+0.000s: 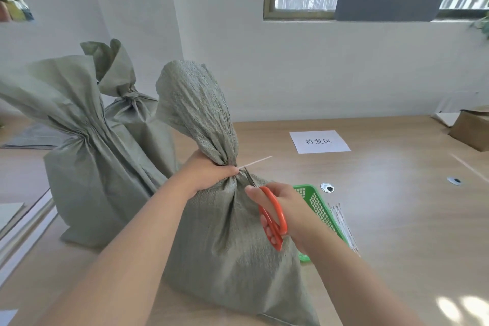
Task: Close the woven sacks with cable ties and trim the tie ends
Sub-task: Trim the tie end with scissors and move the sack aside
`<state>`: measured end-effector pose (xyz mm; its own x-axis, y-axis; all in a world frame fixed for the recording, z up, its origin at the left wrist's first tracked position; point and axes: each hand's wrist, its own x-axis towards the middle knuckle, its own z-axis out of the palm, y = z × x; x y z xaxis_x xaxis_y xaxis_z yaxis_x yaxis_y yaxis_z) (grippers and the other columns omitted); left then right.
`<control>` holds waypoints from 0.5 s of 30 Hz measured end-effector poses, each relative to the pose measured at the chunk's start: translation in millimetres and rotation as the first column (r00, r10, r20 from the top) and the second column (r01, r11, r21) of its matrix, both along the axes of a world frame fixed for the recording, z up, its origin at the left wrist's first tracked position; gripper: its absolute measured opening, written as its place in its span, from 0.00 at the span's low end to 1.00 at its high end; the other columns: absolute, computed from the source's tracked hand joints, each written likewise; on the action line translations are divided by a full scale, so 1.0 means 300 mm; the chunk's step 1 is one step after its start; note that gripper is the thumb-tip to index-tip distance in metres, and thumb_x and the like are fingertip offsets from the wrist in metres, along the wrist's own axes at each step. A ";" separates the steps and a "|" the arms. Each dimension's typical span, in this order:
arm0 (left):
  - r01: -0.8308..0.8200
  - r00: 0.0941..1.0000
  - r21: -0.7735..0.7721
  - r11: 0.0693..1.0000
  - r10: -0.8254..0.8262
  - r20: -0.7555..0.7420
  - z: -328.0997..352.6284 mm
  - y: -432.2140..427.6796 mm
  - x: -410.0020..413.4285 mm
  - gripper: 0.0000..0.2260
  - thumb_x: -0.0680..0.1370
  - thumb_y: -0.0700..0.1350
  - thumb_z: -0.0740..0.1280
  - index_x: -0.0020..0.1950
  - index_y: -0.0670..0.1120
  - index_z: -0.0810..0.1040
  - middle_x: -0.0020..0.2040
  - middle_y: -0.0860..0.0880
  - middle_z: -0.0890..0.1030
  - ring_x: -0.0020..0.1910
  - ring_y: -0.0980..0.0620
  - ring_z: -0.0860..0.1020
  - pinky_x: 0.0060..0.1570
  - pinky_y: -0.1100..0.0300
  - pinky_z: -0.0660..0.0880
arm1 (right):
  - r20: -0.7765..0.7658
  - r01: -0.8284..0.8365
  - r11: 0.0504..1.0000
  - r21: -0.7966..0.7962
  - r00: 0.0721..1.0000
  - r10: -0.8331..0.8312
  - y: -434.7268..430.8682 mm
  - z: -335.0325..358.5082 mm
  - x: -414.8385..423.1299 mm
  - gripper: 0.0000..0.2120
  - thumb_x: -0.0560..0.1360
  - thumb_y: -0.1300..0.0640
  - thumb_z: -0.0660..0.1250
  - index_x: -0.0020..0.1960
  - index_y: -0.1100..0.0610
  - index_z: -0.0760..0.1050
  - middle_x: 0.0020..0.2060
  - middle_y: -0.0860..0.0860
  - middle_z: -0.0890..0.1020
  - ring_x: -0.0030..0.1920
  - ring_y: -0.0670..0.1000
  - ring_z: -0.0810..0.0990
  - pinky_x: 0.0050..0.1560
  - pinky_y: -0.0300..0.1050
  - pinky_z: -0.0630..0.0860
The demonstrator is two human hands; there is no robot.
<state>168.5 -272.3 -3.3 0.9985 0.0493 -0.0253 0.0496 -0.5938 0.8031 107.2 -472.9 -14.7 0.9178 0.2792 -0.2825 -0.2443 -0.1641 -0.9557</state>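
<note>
A grey-green woven sack [227,246] stands on the wooden table in front of me, its neck gathered tight. My left hand [209,172] grips that neck. A white cable tie tail [255,161] sticks out to the right from the neck. My right hand [283,209] holds orange-handled scissors [274,219], whose blades point up at the neck just below the tail. Two more tied sacks stand behind: one at the left [87,167] and one further back [132,114].
A green plastic basket [317,206] sits behind my right hand, with a bundle of white cable ties [344,225] beside it. A paper label [319,141] lies further back. A cardboard box [471,130] is at the far right. Two cable grommets are set into the table.
</note>
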 end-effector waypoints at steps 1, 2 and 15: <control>0.004 1.000 -0.006 1.000 -0.004 0.000 -0.002 0.001 0.000 0.21 0.67 0.52 0.79 0.59 0.52 0.84 0.58 0.54 0.84 0.60 0.53 0.80 0.67 0.51 0.74 | 0.013 0.000 1.000 -0.006 1.000 0.000 0.004 -0.002 0.002 0.21 0.74 0.42 0.70 0.53 0.60 0.76 0.27 0.57 0.76 0.22 0.53 0.71 0.25 0.42 0.71; 0.007 1.000 -0.013 1.000 -0.007 -0.002 -0.002 0.002 -0.001 0.21 0.67 0.52 0.79 0.59 0.52 0.85 0.57 0.54 0.85 0.59 0.54 0.80 0.67 0.50 0.75 | 0.025 0.003 1.000 -0.015 1.000 -0.002 0.008 -0.003 0.005 0.22 0.74 0.42 0.69 0.53 0.61 0.76 0.27 0.57 0.76 0.22 0.52 0.71 0.25 0.42 0.71; 0.030 1.000 -0.040 0.999 -0.030 0.003 -0.003 0.000 0.004 0.32 0.56 0.63 0.73 0.58 0.54 0.84 0.56 0.57 0.85 0.58 0.55 0.81 0.66 0.50 0.75 | 0.103 0.005 0.995 -0.098 0.995 0.005 0.038 -0.018 0.027 0.20 0.75 0.43 0.68 0.51 0.60 0.76 0.26 0.56 0.77 0.22 0.53 0.72 0.26 0.42 0.70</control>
<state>169.8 -272.2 -4.0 0.9995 0.0180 -0.0244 0.0303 -0.5627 0.8261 115.3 -461.5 -20.1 0.9435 0.2547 -0.2121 -0.1451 -0.2579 -0.9552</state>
